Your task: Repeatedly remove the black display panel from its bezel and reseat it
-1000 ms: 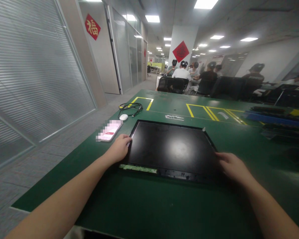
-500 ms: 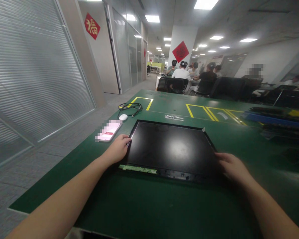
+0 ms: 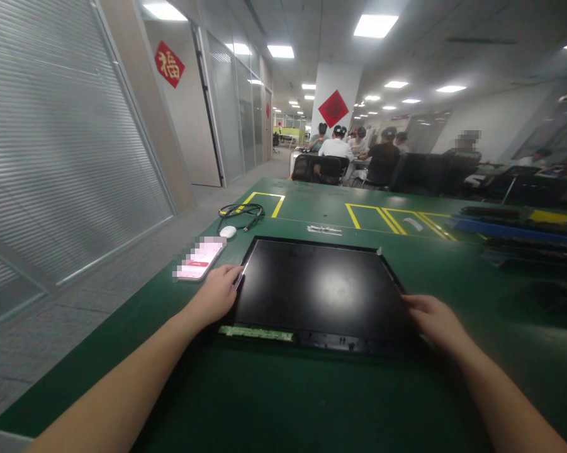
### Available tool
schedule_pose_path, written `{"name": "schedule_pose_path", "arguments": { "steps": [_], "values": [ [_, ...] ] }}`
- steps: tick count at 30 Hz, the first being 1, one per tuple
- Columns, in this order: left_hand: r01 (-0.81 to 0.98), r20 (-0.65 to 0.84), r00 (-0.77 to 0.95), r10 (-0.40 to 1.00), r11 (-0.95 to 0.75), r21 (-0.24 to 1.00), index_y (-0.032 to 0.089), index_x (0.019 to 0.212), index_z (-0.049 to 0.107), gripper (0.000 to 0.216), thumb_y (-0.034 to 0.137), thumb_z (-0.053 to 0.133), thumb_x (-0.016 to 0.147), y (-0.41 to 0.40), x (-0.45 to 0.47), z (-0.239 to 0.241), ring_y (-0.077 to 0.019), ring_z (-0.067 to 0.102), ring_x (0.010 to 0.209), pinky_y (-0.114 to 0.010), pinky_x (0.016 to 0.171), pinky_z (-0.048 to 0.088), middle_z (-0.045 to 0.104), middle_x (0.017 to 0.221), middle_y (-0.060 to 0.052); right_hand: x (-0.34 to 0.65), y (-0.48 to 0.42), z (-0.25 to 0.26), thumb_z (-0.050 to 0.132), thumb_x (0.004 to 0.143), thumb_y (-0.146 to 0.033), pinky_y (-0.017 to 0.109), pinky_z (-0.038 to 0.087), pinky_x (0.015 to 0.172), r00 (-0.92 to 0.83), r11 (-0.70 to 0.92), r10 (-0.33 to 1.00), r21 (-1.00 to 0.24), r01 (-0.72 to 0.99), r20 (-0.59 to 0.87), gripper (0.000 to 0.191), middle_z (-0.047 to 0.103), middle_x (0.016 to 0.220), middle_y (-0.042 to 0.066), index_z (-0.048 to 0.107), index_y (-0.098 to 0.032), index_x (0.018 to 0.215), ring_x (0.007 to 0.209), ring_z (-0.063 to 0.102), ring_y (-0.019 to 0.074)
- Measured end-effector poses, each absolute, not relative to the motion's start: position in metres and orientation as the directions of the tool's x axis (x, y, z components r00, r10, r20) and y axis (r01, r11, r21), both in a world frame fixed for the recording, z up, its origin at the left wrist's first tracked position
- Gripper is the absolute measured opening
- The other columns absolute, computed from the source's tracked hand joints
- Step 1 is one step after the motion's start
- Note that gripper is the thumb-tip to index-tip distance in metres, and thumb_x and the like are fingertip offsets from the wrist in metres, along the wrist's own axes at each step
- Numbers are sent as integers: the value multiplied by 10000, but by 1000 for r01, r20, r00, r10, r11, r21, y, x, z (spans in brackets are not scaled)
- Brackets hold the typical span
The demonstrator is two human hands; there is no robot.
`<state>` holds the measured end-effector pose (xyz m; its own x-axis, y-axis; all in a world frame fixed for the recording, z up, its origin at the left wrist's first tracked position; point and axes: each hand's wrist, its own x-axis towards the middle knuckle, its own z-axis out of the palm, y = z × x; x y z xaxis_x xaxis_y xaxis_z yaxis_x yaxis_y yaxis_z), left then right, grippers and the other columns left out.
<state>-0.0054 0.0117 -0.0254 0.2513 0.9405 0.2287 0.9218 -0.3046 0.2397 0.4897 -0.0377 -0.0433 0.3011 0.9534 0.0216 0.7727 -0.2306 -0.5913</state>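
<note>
A black display panel (image 3: pixel 311 283) lies screen up in front of me, with a bright reflection on its glossy face. Along its near edge, toward the left, runs a narrow green circuit board (image 3: pixel 255 333). My left hand (image 3: pixel 218 290) grips the panel's left edge, thumb and fingers closed on it. On the opposite side, my right hand (image 3: pixel 435 321) is closed on the right edge; its lower fingers are partly hidden in shadow.
The panel is on a green table (image 3: pixel 302 390). A phone (image 3: pixel 201 259), a white mouse (image 3: pixel 228 232) and a coiled black cable (image 3: pixel 240 214) lie to the left. Dark panels (image 3: pixel 523 226) are stacked at the far right. Several people (image 3: pixel 337 148) sit beyond the table.
The whole scene sits slightly lower and further left, as the camera has tilted. Both hands keep their hold on the panel, which has not visibly moved on the table.
</note>
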Motion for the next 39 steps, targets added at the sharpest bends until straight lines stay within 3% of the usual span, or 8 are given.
{"name": "schedule_pose_path", "arguments": {
  "steps": [4, 13, 17, 19, 24, 28, 33, 39],
  "values": [
    [909, 172, 252, 952, -294, 296, 63, 1368, 546, 560, 129, 395, 833, 8, -4, -17, -324, 579, 1262, -466, 1080, 424, 632, 1352, -210, 484, -38, -40, 500, 718, -206, 371, 548, 831, 287, -203, 955, -538, 818, 75, 419, 726, 1091, 119, 770, -183, 1038, 922, 695, 257],
    [761, 104, 129, 986, -166, 627, 149, 1331, 611, 566, 230, 475, 787, 5, -7, -7, -318, 613, 1230, -441, 1065, 433, 670, 1338, -122, 481, -35, -44, 483, 741, -169, 338, 509, 925, 255, -183, 964, -506, 843, 76, 448, 685, 1155, 148, 738, -112, 1105, 1038, 665, 243],
    [377, 41, 50, 998, -57, 924, 172, 1295, 602, 572, 301, 602, 738, 4, -4, 0, -323, 658, 1159, -430, 963, 514, 674, 1333, -125, 482, -34, -49, 471, 765, -164, 349, 510, 921, 264, -187, 961, -504, 843, 86, 434, 674, 1156, 144, 732, -122, 1109, 1025, 663, 243],
    [140, -27, -1, 1000, 27, 990, 188, 1275, 591, 584, 301, 667, 707, 3, 0, 4, -307, 688, 1106, -391, 874, 561, 650, 1368, -124, 483, -34, -51, 470, 774, -165, 358, 511, 924, 259, -173, 961, -519, 837, 96, 423, 674, 1150, 143, 731, -126, 1104, 1021, 662, 244],
    [-113, -185, -157, 970, 168, 979, 195, 1164, 653, 453, 143, 700, 716, 0, 8, 13, -218, 751, 911, -278, 713, 584, 679, 1331, -103, 483, -35, -51, 473, 791, -177, 367, 506, 940, 273, -185, 958, -546, 817, 83, 414, 663, 1173, 148, 724, -119, 1115, 1045, 655, 248],
    [-247, -270, -172, 947, 224, 943, 168, 1188, 645, 437, 36, 629, 772, 0, 12, 15, -177, 754, 687, -254, 592, 584, 786, 1077, -95, 480, -34, -48, 472, 792, -179, 360, 509, 934, 298, -215, 952, -549, 808, 66, 416, 662, 1182, 144, 722, -118, 1119, 1046, 656, 245],
    [-348, -290, -115, 950, 234, 908, 143, 1319, 557, 504, 14, 582, 833, 3, 13, 9, -204, 758, 624, -274, 561, 599, 800, 829, -82, 480, -35, -51, 464, 786, -179, 358, 512, 926, 291, -197, 953, -558, 806, 84, 413, 668, 1163, 140, 729, -128, 1099, 1032, 659, 239],
    [-363, -321, -49, 946, 283, 888, 187, 1448, 439, 656, 21, 616, 838, 8, 9, -5, -237, 742, 534, -323, 508, 607, 774, 682, -52, 484, -34, -53, 480, 766, -188, 352, 508, 924, 278, -183, 956, -541, 821, 99, 409, 678, 1144, 132, 735, -134, 1082, 1024, 661, 237]
  ]
}}
